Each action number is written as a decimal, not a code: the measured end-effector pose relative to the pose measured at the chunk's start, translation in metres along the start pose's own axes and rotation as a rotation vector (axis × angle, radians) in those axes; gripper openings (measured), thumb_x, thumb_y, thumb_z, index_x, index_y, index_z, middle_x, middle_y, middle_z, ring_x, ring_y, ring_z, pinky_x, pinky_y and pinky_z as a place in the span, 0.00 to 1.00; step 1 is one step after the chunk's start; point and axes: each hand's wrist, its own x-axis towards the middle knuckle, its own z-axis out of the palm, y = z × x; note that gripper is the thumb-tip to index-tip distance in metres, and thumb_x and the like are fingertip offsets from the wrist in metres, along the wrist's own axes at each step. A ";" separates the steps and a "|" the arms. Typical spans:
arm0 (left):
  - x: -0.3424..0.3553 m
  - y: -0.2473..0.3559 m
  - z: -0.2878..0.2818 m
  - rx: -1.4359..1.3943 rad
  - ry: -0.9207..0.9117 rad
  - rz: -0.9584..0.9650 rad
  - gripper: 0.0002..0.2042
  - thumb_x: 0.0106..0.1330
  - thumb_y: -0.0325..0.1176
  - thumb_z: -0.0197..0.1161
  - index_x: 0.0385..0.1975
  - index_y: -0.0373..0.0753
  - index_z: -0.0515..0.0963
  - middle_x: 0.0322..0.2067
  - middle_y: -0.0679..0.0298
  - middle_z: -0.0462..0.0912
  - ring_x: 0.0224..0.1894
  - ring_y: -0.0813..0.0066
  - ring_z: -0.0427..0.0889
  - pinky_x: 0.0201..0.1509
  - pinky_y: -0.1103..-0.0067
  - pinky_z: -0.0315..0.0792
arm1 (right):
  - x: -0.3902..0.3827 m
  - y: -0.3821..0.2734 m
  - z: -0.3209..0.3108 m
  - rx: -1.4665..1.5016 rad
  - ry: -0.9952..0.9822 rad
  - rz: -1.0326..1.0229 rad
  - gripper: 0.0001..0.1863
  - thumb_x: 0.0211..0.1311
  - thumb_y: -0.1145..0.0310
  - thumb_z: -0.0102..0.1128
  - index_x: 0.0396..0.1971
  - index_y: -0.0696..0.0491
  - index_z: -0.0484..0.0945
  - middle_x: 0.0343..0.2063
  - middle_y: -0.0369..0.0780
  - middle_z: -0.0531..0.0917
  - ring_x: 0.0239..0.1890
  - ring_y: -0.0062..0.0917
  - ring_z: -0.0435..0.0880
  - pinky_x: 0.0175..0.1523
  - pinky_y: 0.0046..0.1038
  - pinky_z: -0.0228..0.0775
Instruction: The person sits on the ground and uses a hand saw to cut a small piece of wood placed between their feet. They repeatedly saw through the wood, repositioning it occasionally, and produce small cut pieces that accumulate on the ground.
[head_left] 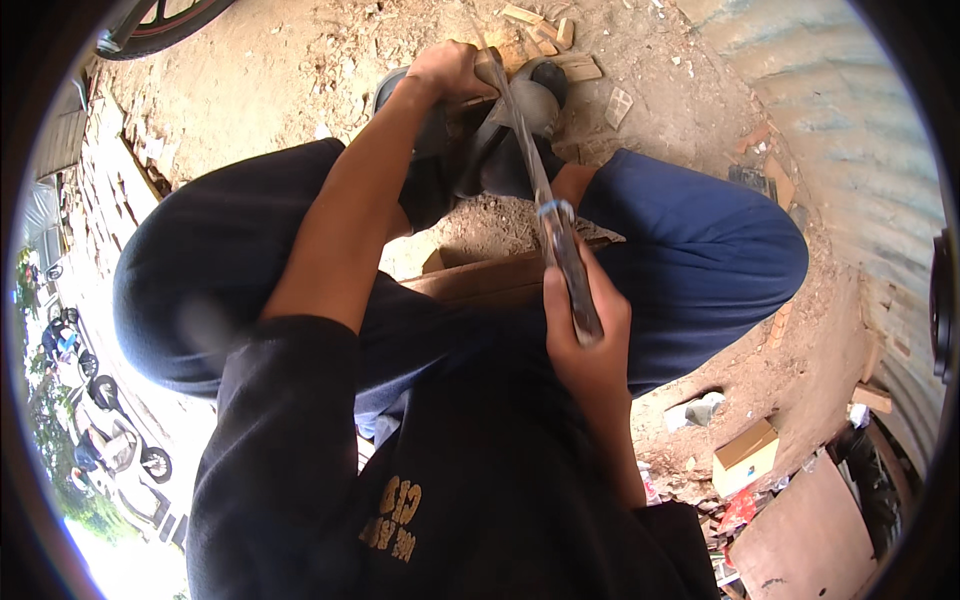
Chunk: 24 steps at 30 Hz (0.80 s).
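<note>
My right hand (600,340) is wrapped round the dark handle of a long-bladed knife (526,135), machete-like and seen nearly edge-on. A bluish ring sits where handle meets blade. The blade points away from me, its far end reaching my left hand (447,70). That hand is closed on a small wooden block (487,68) on the ground beyond my feet. Blade tip and block overlap in view; whether they touch, I cannot tell. My dark shoes (530,108) are just below the block, the left one partly hidden by my arm.
I sit low with knees spread; a wooden plank (480,281) lies between my legs. Wood offcuts (545,28) and chips lie on the dirt ahead. Corrugated metal sheeting (850,80) stands at right, a cardboard box (745,455) below it. A wheel (165,25) is at upper left.
</note>
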 end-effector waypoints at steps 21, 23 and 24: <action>0.007 0.012 0.029 0.298 0.009 -0.185 0.51 0.47 0.70 0.67 0.59 0.28 0.65 0.55 0.49 0.77 0.59 0.55 0.76 0.59 0.62 0.72 | 0.037 0.017 0.007 0.023 -0.002 -0.072 0.22 0.65 0.73 0.58 0.57 0.65 0.72 0.32 0.48 0.85 0.33 0.27 0.86 0.40 0.24 0.75; 0.001 0.021 0.036 0.274 0.001 -0.203 0.49 0.51 0.68 0.66 0.61 0.29 0.63 0.57 0.50 0.74 0.61 0.54 0.73 0.62 0.60 0.68 | 0.038 0.027 0.004 0.057 0.039 -0.134 0.21 0.65 0.73 0.58 0.57 0.65 0.73 0.32 0.46 0.85 0.33 0.24 0.85 0.40 0.24 0.75; 0.002 0.018 0.036 0.275 0.002 -0.211 0.49 0.51 0.67 0.67 0.61 0.29 0.63 0.56 0.50 0.75 0.61 0.55 0.73 0.62 0.61 0.69 | 0.032 0.018 0.000 0.044 0.011 -0.008 0.21 0.66 0.73 0.58 0.56 0.65 0.73 0.30 0.45 0.85 0.31 0.19 0.83 0.40 0.23 0.74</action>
